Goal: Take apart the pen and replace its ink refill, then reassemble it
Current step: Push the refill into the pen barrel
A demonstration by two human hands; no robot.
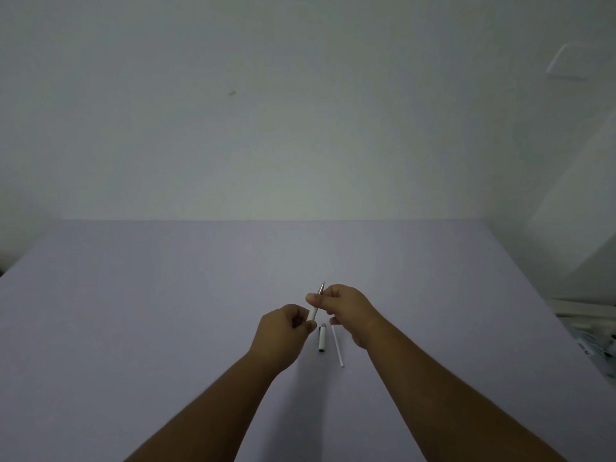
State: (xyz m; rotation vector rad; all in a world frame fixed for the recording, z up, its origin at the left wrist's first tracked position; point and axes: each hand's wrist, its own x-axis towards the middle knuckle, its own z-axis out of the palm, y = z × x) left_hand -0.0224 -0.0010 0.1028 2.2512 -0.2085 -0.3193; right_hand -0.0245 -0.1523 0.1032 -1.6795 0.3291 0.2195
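A white pen body (313, 313) with a metal tip (321, 288) is held tilted above the table, tip pointing away from me. My left hand (283, 335) is closed on its lower white barrel. My right hand (346, 308) pinches the front section near the tip. On the table below lie the pen cap (322, 338), white with dark ends, and a thin white ink refill (337, 345) just right of it.
The pale lilac table (166, 328) reaches back to a plain white wall. At the right edge sits some white clutter (586, 328) beyond the table's side.
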